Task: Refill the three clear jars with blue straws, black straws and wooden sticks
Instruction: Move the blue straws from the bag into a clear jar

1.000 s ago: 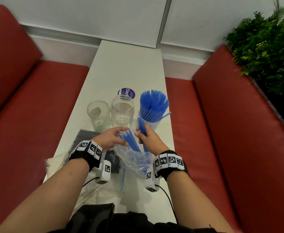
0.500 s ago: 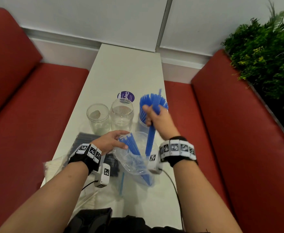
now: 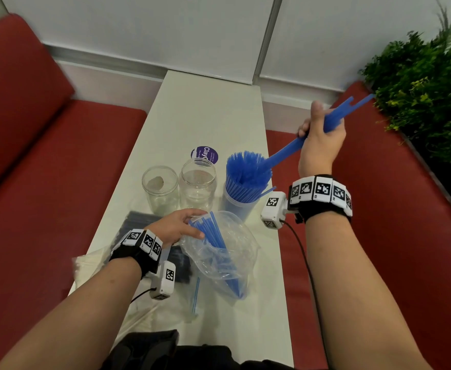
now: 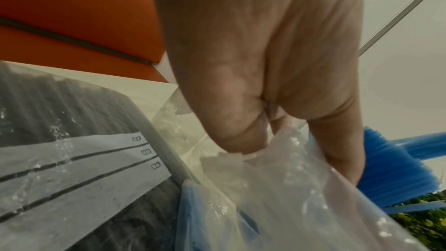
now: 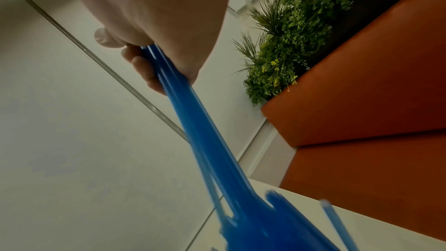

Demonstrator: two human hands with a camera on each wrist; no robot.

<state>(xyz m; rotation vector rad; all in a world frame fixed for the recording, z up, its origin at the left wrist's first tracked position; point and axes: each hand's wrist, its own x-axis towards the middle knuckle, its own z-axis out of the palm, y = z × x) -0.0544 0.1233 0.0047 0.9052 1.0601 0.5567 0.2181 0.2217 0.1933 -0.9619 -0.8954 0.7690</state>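
So the change: half a second earlier the right hand point(image 3: 319, 140) was low over the bag, and now it was up in the upper right of the frame, fist wrapped around a small bunch of blue plastic straws point(image 3: 285, 153) with their lower ends poking into the rightmost clear jar point(image 3: 241, 201). That jar looked nearly full of blue, so I'd guess the blue refill was close to done.

Counting left to right: one flat pack of black straws point(image 3: 139, 220) at lower left, untouched; the left hand point(image 3: 176, 227) pinching the rim of one crumpled clear plastic bag point(image 3: 219, 252) with some blue straws left inside; two empty clear jars point(image 3: 160, 186) mid-counter; one jar with straws. Three jars total. Couldn't spot wooden sticks.
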